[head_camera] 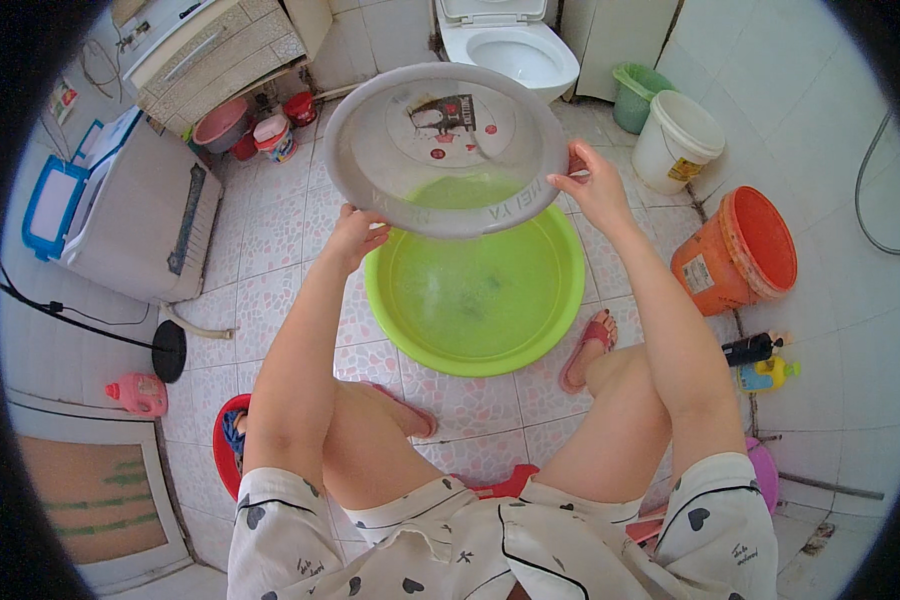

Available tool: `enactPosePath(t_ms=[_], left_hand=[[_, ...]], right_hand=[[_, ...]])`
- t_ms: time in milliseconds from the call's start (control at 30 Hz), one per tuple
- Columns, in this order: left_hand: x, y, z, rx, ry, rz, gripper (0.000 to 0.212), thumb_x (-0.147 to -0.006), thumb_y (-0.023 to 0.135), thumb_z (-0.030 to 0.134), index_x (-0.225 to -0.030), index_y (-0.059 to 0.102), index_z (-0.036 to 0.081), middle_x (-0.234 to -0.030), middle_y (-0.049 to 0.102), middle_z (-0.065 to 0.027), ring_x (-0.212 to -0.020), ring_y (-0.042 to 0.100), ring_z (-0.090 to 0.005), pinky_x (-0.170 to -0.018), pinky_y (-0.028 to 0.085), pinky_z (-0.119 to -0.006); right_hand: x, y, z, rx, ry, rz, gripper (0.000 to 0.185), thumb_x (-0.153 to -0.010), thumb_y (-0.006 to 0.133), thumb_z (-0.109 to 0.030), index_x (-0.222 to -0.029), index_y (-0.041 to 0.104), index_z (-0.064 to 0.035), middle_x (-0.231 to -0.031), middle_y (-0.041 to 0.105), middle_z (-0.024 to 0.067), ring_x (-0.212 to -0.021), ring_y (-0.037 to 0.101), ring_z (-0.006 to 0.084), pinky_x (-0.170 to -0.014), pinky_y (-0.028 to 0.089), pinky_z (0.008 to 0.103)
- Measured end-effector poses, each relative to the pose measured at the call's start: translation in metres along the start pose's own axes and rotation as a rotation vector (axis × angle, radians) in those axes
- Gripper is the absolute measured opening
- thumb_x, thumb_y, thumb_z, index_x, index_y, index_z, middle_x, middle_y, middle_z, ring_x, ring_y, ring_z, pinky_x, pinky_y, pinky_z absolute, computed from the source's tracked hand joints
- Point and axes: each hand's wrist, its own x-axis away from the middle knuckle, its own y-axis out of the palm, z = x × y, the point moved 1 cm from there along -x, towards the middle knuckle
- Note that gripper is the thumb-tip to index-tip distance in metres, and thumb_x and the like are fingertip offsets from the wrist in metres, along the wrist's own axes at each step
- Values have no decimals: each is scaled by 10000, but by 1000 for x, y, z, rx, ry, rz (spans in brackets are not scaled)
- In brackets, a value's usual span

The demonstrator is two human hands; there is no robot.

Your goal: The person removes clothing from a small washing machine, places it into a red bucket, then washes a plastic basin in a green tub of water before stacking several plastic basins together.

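Observation:
A translucent plastic basin with a grey rim (360, 120) is tilted above the far part of a large lime-green basin (476, 364). My left hand (356, 232) grips its near left rim, and my right hand (585, 184) grips its right rim between thumb and fingers. A cartoon print and dark marks show on its bottom. Cloudy water (450, 292) stands in the green basin on the tiled floor, with a dark patch in the middle that I cannot make out.
A toilet (517, 56) stands ahead. On the right are a green bin (634, 105), a white bucket (671, 150), an orange bucket (720, 255) and bottles (750, 351). On the left are a washing machine (135, 217), a pink jug (141, 394) and a red basin (225, 442) holding cloth.

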Motion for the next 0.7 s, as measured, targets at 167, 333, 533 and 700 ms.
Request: enactPosePath(t_ms=[167, 333, 533, 700], left_hand=[[-8, -4, 3, 80, 82, 23, 513, -766, 529, 162, -1181, 240, 81, -1117, 417, -111, -920, 497, -233, -784, 426, -307], [-16, -7, 5, 156, 108, 50, 513, -778, 541, 213, -1196, 288, 56, -1116, 419, -121, -919, 500, -225, -790, 431, -294], [-14, -11, 6, 213, 137, 33, 527, -773, 562, 250, -1191, 318, 41, -1134, 403, -123, -935, 497, -219, -826, 427, -293], [-8, -6, 10, 148, 191, 43, 508, -773, 568, 269, -1189, 349, 78, -1149, 414, -107, -921, 505, -200, -821, 432, -289]], right_hand=[[2, -1, -5, 8, -23, -30, 349, -662, 660, -81, -966, 502, -13, -853, 584, 119, -743, 578, 224, -649, 471, 311], [1, -1, 0, 114, -88, -73, 281, -680, 640, -36, -925, 508, 2, -797, 566, 85, -727, 560, 167, -651, 477, 274], [6, 3, 10, 248, -141, -42, 313, -673, 646, -59, -962, 530, -20, -826, 573, 111, -715, 563, 223, -617, 462, 285], [6, 3, 20, 407, -223, -27, 377, -671, 619, -208, -1000, 538, -40, -880, 589, 150, -759, 570, 297, -634, 454, 365]])
